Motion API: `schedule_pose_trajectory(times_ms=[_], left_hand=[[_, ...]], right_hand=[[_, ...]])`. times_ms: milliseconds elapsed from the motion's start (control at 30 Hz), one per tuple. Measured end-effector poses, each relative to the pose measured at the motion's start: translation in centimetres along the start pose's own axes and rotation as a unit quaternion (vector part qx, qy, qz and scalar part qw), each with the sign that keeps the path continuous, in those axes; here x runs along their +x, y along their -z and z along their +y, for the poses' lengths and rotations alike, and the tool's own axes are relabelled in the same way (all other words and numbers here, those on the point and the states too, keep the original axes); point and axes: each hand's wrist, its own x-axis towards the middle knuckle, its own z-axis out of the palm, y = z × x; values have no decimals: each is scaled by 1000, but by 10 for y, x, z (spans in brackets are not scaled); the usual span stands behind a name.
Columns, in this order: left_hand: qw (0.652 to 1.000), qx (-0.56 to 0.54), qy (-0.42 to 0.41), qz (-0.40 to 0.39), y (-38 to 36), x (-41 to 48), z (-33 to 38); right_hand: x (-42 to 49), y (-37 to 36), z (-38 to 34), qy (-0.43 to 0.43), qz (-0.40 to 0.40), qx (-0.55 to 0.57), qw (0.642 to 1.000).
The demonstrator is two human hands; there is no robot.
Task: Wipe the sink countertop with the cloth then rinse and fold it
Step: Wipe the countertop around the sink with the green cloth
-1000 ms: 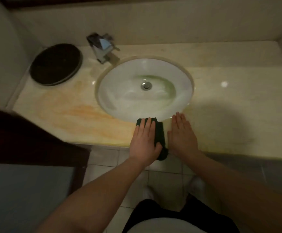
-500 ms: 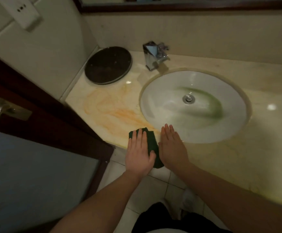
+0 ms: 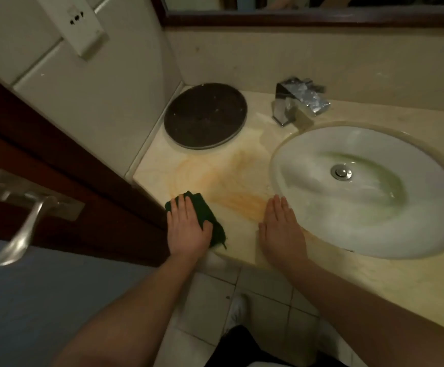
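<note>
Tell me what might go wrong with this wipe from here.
The cloth sits at the front edge of the countertop, one corner overhanging; a stroke toward the body might drop it on the floor. The left hand presses it flat without curling round it, so it may slip out. The orange stain could smear.

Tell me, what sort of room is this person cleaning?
Most likely a bathroom, perhaps a small washroom. A white oval sink sits in a stone countertop, a chrome tap stands behind it, and a framed mirror hangs on the wall above.
</note>
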Motion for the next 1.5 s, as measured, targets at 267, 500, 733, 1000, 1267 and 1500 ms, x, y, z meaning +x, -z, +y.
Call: schedule_pose_trajectory(times_ms=[267, 500, 733, 1000, 1267, 1500], left_hand=[[1000, 5, 15, -10, 14, 98, -51], [999, 13, -37, -7, 20, 129, -31], [987, 26, -156, -15, 16, 115, 13], [1000, 11, -3, 24, 18, 117, -45], [999, -4, 47, -5, 24, 138, -36], [1000, -14, -3, -9, 19, 137, 5]], right_hand=[[2, -4, -8, -35, 28, -57, 997], [1, -8, -8, -32, 30, -67, 997], [1, -9, -10, -34, 45, -69, 996], [0, -8, -9, -39, 44, -72, 996], [1, -7, -9, -39, 41, -75, 996], [2, -7, -9, -38, 40, -74, 996]])
